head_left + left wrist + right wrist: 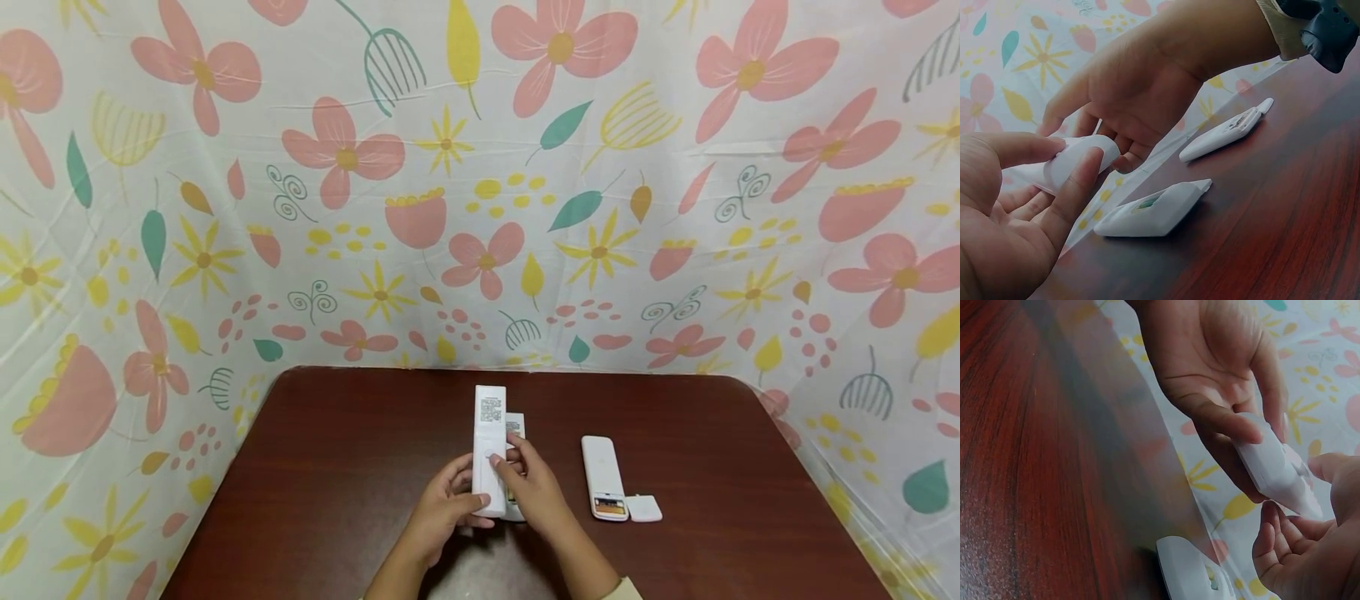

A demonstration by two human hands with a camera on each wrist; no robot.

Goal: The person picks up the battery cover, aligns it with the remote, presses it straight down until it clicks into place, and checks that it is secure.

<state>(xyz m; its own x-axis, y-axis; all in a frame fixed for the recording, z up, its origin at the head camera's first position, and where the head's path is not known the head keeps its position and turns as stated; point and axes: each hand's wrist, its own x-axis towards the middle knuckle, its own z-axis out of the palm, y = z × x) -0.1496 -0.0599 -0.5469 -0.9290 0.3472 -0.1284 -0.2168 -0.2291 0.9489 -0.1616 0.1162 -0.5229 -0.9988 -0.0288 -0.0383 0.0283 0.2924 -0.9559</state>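
Both hands hold a white remote control point(491, 417) above the table, its back with a printed label turned up. My left hand point(442, 508) grips its near end between thumb and fingers. On the middle of the back lies the thumb of my right hand point(536, 492), whose fingers are at the remote's right side. Partly hidden beneath is a second white remote point(1147, 212), lying on the table with its battery compartment uncovered. To the right lies a third white remote point(602, 471), batteries showing in its near end. A small white battery cover point(643, 508) sits beside that end.
The dark reddish-brown wooden table point(337, 450) has rounded far corners. Behind it and along both sides hangs a white cloth point(480, 192) printed with pink, yellow and green flowers and leaves.
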